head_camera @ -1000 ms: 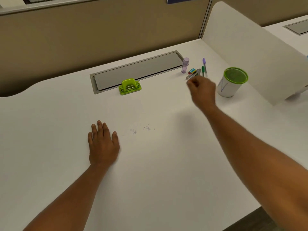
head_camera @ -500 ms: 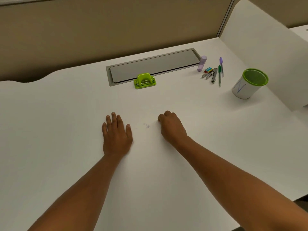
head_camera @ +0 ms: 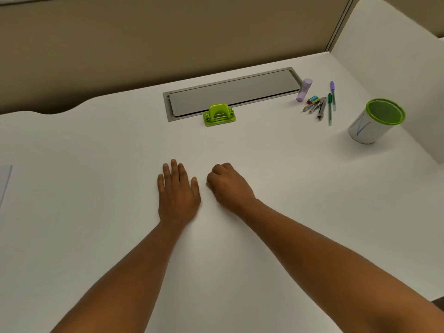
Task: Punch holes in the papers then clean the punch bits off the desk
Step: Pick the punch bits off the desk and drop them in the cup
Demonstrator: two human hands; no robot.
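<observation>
Two hands low on the white tabletop [head_camera: 264, 236], well in front of the green hole punch [head_camera: 219, 115]. Left hand [head_camera: 179, 191] flat, fingers straight and slightly apart. Right hand [head_camera: 229, 186] just beside it, fingers curled under; whether clamped on anything, cannot tell. No punch bits visible now, probably hidden between or beneath the hands. Sheet edge [head_camera: 4, 183] far left of the punch. Risks: tiny bits sticking to skin, scattering from a fast sweep, or slipping past the left palm unnoticed. Green-rimmed cup [head_camera: 374, 122] off right of the punch, a long carry for loose bits.
</observation>
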